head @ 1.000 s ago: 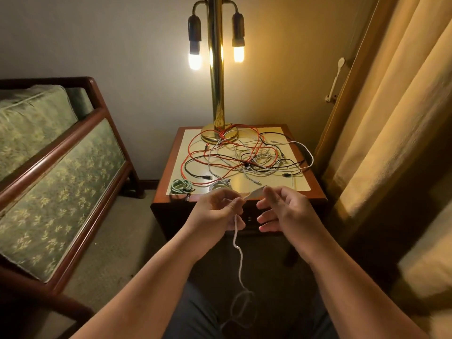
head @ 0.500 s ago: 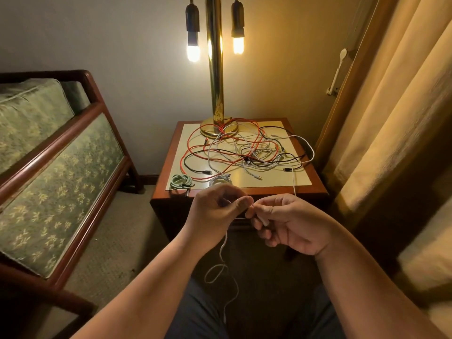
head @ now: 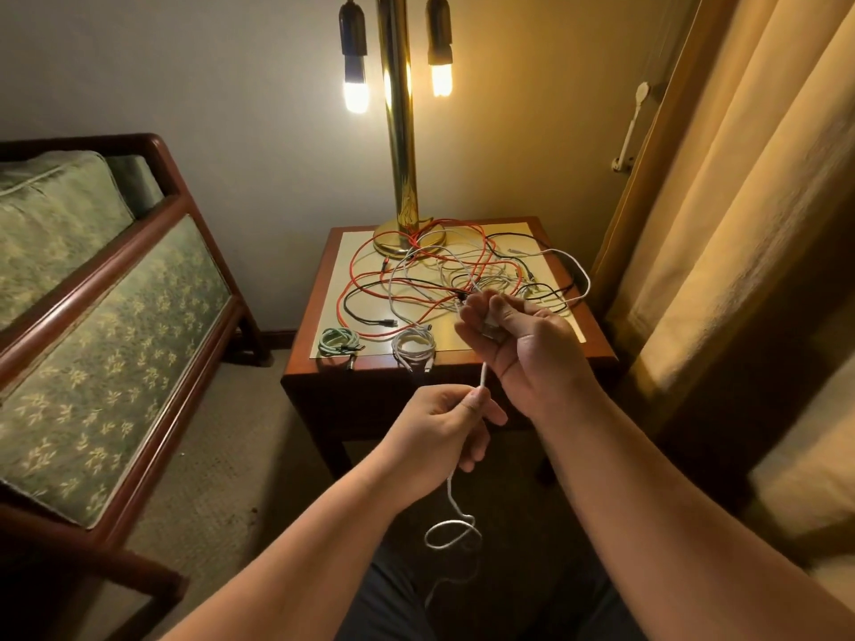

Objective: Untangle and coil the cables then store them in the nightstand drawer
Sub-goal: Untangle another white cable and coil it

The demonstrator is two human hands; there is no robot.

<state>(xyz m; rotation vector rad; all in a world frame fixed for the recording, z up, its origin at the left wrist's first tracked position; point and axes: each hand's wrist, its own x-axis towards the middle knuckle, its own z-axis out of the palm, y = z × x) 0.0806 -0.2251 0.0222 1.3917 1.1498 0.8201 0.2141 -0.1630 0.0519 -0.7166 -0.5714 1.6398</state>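
Observation:
A white cable (head: pixel 451 525) runs from my right hand (head: pixel 518 344) down through my left hand (head: pixel 444 432) and hangs in a loop over my lap. My right hand is raised above the nightstand's front edge, closed around a few turns of that cable. My left hand pinches the cable lower, in front of the nightstand (head: pixel 597 349). A tangle of red, black and white cables (head: pixel 416 289) lies across the top. Two coiled cables rest at the front: a green one (head: pixel 337 340) and a white one (head: pixel 414 347). The drawer front is in shadow.
A brass lamp (head: pixel 400 178) with two lit bulbs stands at the back of the nightstand. A wooden-framed green sofa (head: pixel 115 340) is at the left. Beige curtains (head: pixel 740 201) hang at the right. Carpet covers the floor.
My right hand has risen up and away over the nightstand with cable in it. My left hand has dropped lower, and the white cable is stretched between them.

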